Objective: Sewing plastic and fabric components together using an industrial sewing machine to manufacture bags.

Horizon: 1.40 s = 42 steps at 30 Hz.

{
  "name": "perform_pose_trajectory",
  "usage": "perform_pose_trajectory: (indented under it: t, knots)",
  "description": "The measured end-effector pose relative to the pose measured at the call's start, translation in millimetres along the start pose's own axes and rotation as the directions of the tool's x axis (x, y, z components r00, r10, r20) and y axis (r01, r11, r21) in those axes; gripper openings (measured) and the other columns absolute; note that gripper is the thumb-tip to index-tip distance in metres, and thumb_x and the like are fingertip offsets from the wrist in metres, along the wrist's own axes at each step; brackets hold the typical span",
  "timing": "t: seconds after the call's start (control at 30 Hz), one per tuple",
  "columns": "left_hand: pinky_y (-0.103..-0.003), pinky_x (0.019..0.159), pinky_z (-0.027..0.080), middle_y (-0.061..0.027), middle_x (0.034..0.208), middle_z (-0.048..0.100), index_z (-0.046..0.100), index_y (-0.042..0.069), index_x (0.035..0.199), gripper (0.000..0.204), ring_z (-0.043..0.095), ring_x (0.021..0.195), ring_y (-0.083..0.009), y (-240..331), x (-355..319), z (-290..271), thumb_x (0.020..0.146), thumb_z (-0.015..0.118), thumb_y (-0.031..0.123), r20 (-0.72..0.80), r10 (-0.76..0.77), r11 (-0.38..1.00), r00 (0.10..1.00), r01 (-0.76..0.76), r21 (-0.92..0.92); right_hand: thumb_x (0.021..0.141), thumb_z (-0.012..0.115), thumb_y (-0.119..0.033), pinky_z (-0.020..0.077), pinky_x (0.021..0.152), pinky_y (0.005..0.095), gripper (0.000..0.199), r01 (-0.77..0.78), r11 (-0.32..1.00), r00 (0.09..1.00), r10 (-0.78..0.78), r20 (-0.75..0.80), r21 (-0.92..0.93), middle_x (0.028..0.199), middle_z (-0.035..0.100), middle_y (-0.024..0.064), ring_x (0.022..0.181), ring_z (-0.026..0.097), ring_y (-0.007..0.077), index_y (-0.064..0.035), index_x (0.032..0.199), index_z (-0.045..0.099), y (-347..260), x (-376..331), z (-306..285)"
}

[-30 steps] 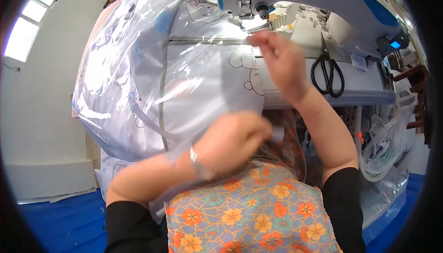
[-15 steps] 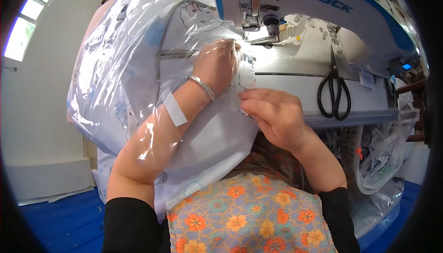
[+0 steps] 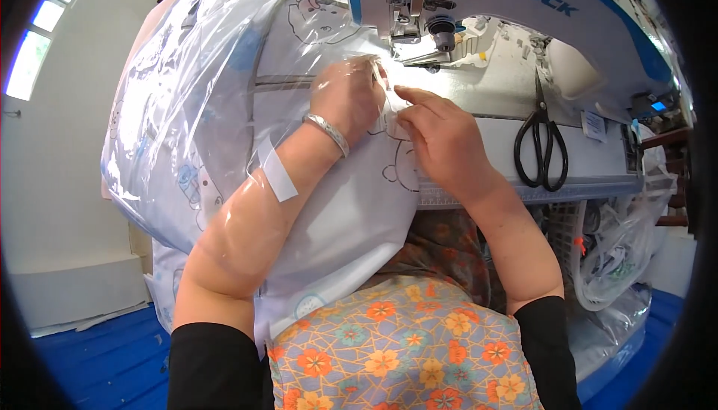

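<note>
White printed cloth [image 3: 336, 215]: one broad piece with dark animal outlines and grey piping, spread beneath the left hand and well out to its left, its right edge between the two hands.
Clear plastic film [image 3: 161, 73]: one glossy sheet over the cloth, lapping the left forearm too.
Left hand [image 3: 348, 96]: fingertips drawn together, pinching one narrow pale edge [image 3: 380, 77]; which layers are caught, I cannot tell from where I stand.
Right hand [image 3: 441, 141]: just right of the other, index finger and thumb bent towards that edge; whether they grip it, I cannot tell.
Silver bracelet [image 3: 329, 133]: one, on the left wrist.
White rectangular strip [image 3: 278, 174]: one, over the left forearm.
White-and-blue sewing machine [image 3: 479, 6]: one, just beyond both hands.
Black-handled scissors [image 3: 540, 144]: one pair, right of the right hand.
Small white slip [image 3: 594, 126]: one, farther right, beside the scissors.
White plastic basket [image 3: 565, 242]: one, below and right of the right hand.
Black sleeves [image 3: 213, 365]: two, one on each arm.
</note>
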<state>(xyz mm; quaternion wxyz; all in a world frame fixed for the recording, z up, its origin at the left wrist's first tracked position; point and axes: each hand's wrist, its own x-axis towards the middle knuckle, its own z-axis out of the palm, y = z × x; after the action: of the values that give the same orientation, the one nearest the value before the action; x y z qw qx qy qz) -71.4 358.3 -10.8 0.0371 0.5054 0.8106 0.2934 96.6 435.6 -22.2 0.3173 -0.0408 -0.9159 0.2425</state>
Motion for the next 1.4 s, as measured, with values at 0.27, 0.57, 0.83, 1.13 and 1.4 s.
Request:
perform_pose_trajectory:
  t: [0.27, 0.57, 0.83, 1.13, 1.4]
  knots:
    - [-0.044, 0.076, 0.053, -0.0185, 0.112, 0.065, 0.065, 0.006, 0.109, 0.023, 0.065, 0.093, -0.0367, -17.6, -27.8, -32.7, 0.088, 0.056, 0.010, 0.030, 0.359, 0.908, 0.933, -0.357, 0.218, 0.080, 0.056, 0.005, 0.0470, 0.101, 0.0453, 0.030, 0.028, 0.995, 0.999, -0.023, 0.049, -0.097, 0.117, 0.061, 0.0264, 0.116, 0.057, 0.0409, 0.0083, 0.110, 0.056, -6.3, 2.3, 8.8]
    - [-0.044, 0.078, 0.054, -0.0180, 0.097, 0.071, 0.070, 0.001, 0.099, 0.024, 0.069, 0.087, -0.0338, 27.0, -175.9, -236.0, 0.075, 0.067, 0.007, -0.087, 0.315, 0.926, 0.945, -0.286, 0.247, 0.084, 0.051, -0.002, 0.0470, 0.101, 0.0447, 0.030, 0.064, 0.986, 0.998, -0.060, 0.034, -0.155, 0.116, 0.061, 0.0267, 0.114, 0.058, 0.0420, 0.0090, 0.111, 0.055, 0.5, -2.4, 8.5]
    - [-0.042, 0.092, 0.049, -0.0156, 0.118, 0.066, 0.062, 0.002, 0.116, 0.035, 0.061, 0.105, -0.0345, 53.6, -45.3, -46.9, 0.081, 0.056, 0.002, 0.178, 0.468, 0.832, 0.866, -0.499, 0.241, 0.079, 0.054, -0.003, 0.0467, 0.099, 0.0432, 0.026, 0.076, 0.990, 0.997, -0.077, -0.004, -0.119, 0.113, 0.062, 0.0252, 0.110, 0.059, 0.0389, 0.0066, 0.104, 0.057, 3.2, -3.7, 16.7]
    - [-0.041, 0.088, 0.052, -0.0107, 0.119, 0.066, 0.067, 0.004, 0.105, 0.024, 0.063, 0.104, -0.0304, 11.3, -38.0, -17.8, 0.084, 0.057, 0.009, 0.046, 0.357, 0.920, 0.933, -0.360, 0.157, 0.074, 0.068, -0.003, 0.0443, 0.104, 0.0442, 0.051, -0.004, 0.999, 0.954, -0.007, 0.299, 0.034, 0.131, 0.056, 0.0185, 0.124, 0.052, 0.0359, -0.0035, 0.124, 0.057, -31.1, -38.0, -39.8]
    - [-0.039, 0.098, 0.048, -0.0123, 0.127, 0.063, 0.067, 0.004, 0.116, 0.029, 0.059, 0.113, -0.0303, 13.4, -37.2, -16.3, 0.089, 0.057, 0.010, 0.151, 0.347, 0.907, 0.926, -0.372, 0.196, 0.073, 0.068, -0.004, 0.0549, 0.087, 0.0415, 0.033, 0.158, 0.974, 0.984, -0.141, 0.106, -0.165, 0.116, 0.067, 0.0142, 0.106, 0.065, 0.0318, -0.0059, 0.107, 0.068, -21.6, -29.2, -8.8]
